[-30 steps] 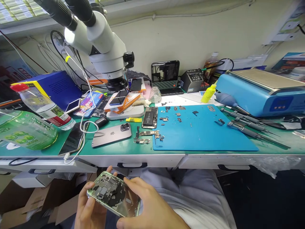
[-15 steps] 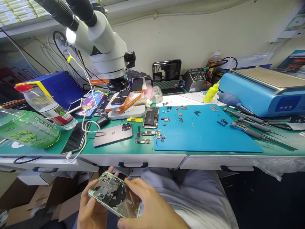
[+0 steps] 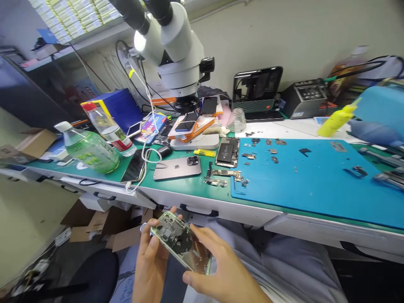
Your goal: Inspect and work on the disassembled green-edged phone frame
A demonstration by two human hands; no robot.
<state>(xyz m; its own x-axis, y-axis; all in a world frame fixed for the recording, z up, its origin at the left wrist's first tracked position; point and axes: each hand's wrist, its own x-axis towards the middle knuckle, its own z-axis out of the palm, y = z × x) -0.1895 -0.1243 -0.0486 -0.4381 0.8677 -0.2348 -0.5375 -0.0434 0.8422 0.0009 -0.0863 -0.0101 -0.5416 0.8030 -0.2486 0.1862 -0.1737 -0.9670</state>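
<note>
Below the bench edge, over my lap, both hands hold an opened green phone housing (image 3: 180,243) with its bare inner parts facing up. My left hand (image 3: 151,265) cradles its left side, fingers curled under and thumb along the edge. My right hand (image 3: 221,273) grips its lower right corner, fingers laid across the inside. On the bench above lie a grey phone (image 3: 176,168) face down, a phone battery (image 3: 227,152), loose circuit boards (image 3: 225,173) and a blue work mat (image 3: 315,176) strewn with several small parts.
A white microscope (image 3: 176,50) stands over the bench's back left. Two plastic bottles (image 3: 91,147) lie at the left, with a white cable (image 3: 148,126) hanging by them. A yellow squeeze bottle (image 3: 336,120) and soldering station (image 3: 304,99) sit behind the mat. Cardboard boxes (image 3: 94,219) lie on the floor.
My head has turned left and tilted, so the bench now slants and the floor at the left shows. Both hands keep holding the housing, shifted slightly right in view.
</note>
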